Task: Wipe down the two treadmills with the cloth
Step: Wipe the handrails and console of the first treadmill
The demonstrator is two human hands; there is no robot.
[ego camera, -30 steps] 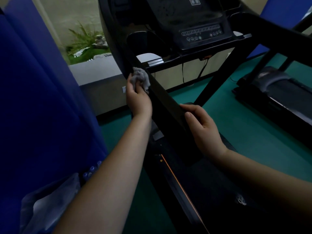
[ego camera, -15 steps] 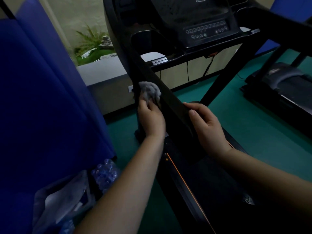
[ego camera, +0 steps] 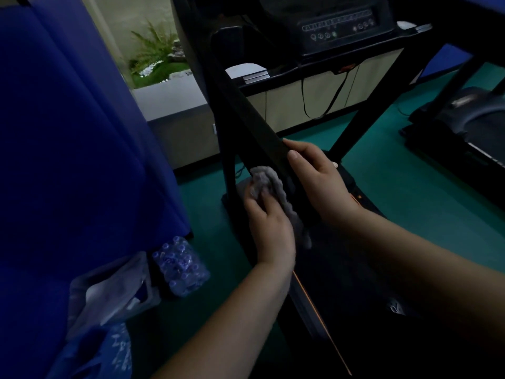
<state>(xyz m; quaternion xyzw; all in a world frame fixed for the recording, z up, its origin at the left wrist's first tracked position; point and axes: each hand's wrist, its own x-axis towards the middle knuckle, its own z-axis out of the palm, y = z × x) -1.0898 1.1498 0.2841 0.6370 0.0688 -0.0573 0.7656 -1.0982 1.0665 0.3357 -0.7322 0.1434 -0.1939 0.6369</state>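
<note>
A black treadmill fills the middle of the view; its slanted left upright runs down from the console to the deck. My left hand grips a crumpled grey cloth and presses it against the lower outer side of that upright. My right hand holds the same upright from the inner side, thumb on its top face. A second black treadmill stands at the right edge.
A blue curtain hangs along the left. On the green floor beside it lie a shrink-wrapped pack of water bottles and a plastic bag. A low wall ledge with plants behind stands at the back.
My left hand slid the cloth down the upright from near the console to close to the deck. My right hand kept its hold on the upright.
</note>
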